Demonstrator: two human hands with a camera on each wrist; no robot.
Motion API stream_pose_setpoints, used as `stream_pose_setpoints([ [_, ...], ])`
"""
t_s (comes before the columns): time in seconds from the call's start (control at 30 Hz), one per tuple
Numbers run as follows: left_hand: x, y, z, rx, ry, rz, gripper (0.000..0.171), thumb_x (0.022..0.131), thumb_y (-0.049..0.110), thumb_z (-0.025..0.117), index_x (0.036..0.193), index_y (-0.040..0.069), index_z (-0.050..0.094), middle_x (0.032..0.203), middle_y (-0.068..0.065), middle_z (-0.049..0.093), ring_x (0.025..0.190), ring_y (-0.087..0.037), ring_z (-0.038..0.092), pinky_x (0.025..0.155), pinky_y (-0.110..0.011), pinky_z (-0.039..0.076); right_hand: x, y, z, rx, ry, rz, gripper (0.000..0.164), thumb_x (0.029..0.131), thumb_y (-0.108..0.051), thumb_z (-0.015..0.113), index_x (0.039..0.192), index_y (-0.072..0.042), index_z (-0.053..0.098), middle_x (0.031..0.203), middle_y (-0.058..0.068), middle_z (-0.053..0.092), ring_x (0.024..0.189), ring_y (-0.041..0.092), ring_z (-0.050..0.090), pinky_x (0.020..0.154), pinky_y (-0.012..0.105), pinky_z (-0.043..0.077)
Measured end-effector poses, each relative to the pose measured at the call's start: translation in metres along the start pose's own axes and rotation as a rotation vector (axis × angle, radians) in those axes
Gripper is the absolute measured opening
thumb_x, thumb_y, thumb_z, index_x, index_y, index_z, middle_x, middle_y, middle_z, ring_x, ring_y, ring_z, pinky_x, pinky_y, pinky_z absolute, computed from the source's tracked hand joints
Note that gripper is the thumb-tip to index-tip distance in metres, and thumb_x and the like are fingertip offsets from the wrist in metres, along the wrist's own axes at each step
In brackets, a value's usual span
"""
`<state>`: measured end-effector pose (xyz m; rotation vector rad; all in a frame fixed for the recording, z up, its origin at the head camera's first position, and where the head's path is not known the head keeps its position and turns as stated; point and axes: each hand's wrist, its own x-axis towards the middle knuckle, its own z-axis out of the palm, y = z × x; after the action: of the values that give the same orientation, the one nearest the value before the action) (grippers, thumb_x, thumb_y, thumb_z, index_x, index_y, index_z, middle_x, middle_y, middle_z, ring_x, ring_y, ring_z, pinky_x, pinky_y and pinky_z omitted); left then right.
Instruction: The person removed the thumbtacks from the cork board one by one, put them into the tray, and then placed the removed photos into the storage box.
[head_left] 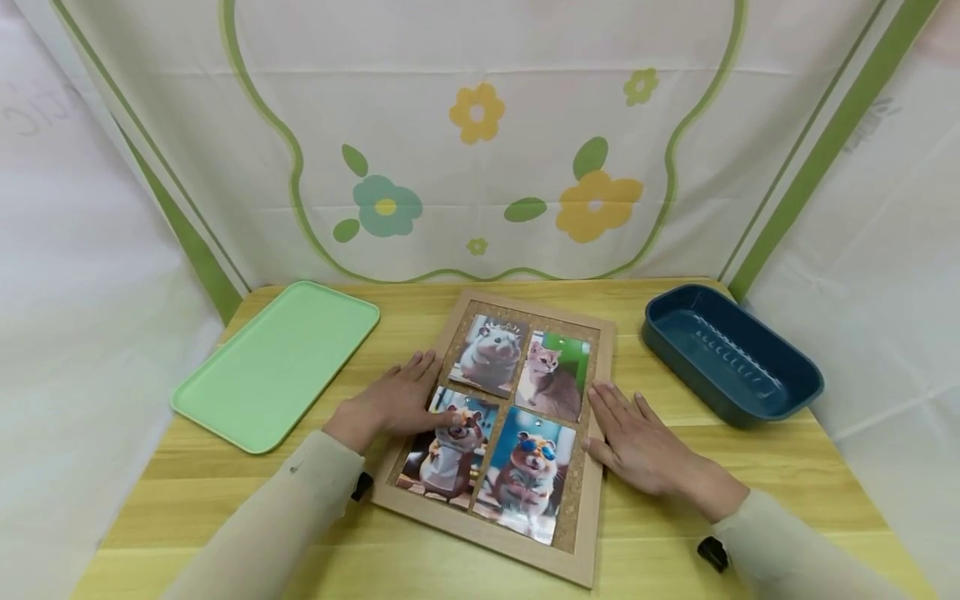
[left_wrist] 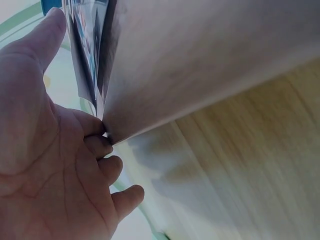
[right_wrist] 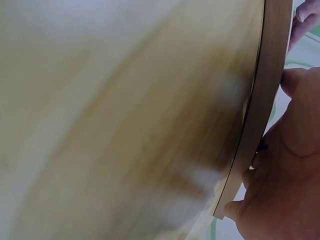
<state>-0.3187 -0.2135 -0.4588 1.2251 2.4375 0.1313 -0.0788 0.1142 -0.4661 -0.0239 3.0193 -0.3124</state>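
A wood-framed cork board (head_left: 583,500) lies slightly turned on the table, with several animal photos pinned to it. The upper two are a white hamster photo (head_left: 489,354) and a cat photo (head_left: 553,379). Below them are a hamster photo (head_left: 450,458) and another of a hamster in blue sunglasses (head_left: 528,471). My left hand (head_left: 393,400) rests along the board's left edge, fingers extended, its thumb reaching over the lower-left photo. On the opposite side, my right hand (head_left: 641,446) touches the right edge with straight fingers. The right wrist view shows its fingertips against the wooden frame (right_wrist: 270,60).
A light green tray (head_left: 277,367) lies at the left of the wooden table (head_left: 195,517). At the right stands a deep dark blue bin (head_left: 727,358). A white curtain (head_left: 525,50) with printed flowers hangs behind the table's back edge.
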Motion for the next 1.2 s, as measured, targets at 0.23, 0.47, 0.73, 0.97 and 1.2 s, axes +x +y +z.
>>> stream_pose_setpoints([
  [0.23, -0.002, 0.000, 0.002, -0.006, -0.003, 0.005, 0.117, 0.095, 0.083, 0.046, 0.169, 0.002, 0.005, 0.177, -0.016, 0.001, 0.165, -0.035, 0.003, 0.131, -0.058, 0.014, 0.011, 0.008, 0.000, 0.018, -0.014, -0.020, 0.076, 0.113, -0.046, 0.042, 0.167, 0.002, 0.017, 0.175, 0.023, 0.013, 0.162, 0.044, 0.012, 0.127, 0.068, 0.012],
  [0.47, -0.007, 0.004, 0.003, -0.016, -0.012, 0.004, 0.119, 0.093, 0.085, 0.047, 0.169, 0.004, 0.003, 0.177, -0.015, -0.002, 0.165, -0.032, 0.001, 0.131, -0.055, 0.014, 0.026, 0.027, -0.003, 0.010, -0.016, -0.067, 0.073, 0.114, -0.038, 0.042, 0.167, 0.004, 0.016, 0.175, 0.024, 0.010, 0.162, 0.046, 0.008, 0.127, 0.068, 0.012],
  [0.73, -0.017, 0.013, 0.009, -0.058, 0.007, 0.005, 0.117, 0.094, 0.083, 0.050, 0.169, 0.005, 0.007, 0.177, -0.015, 0.000, 0.165, -0.032, 0.003, 0.131, -0.055, 0.017, 0.050, 0.053, -0.011, 0.082, -0.063, -0.108, 0.069, 0.114, -0.031, 0.038, 0.168, 0.003, 0.011, 0.176, 0.025, 0.005, 0.162, 0.046, 0.003, 0.127, 0.068, 0.010],
  [0.97, -0.032, 0.021, 0.011, -0.055, 0.007, -0.007, 0.113, 0.096, 0.078, 0.052, 0.168, 0.002, 0.011, 0.176, -0.018, 0.004, 0.164, -0.034, 0.007, 0.130, -0.056, 0.021, 0.072, 0.057, -0.017, 0.055, -0.094, -0.116, 0.065, 0.114, -0.027, 0.036, 0.168, 0.000, 0.012, 0.177, 0.021, 0.006, 0.163, 0.043, 0.003, 0.129, 0.064, 0.011],
  [1.2, -0.035, 0.020, 0.014, -0.074, 0.034, 0.007, 0.110, 0.099, 0.071, 0.055, 0.167, -0.003, 0.011, 0.175, -0.023, 0.005, 0.164, -0.038, 0.008, 0.129, -0.058, 0.021, 0.076, 0.056, -0.016, 0.049, -0.084, -0.118, 0.066, 0.114, -0.028, 0.035, 0.168, 0.002, 0.014, 0.176, 0.023, 0.007, 0.163, 0.044, 0.004, 0.129, 0.063, 0.013],
])
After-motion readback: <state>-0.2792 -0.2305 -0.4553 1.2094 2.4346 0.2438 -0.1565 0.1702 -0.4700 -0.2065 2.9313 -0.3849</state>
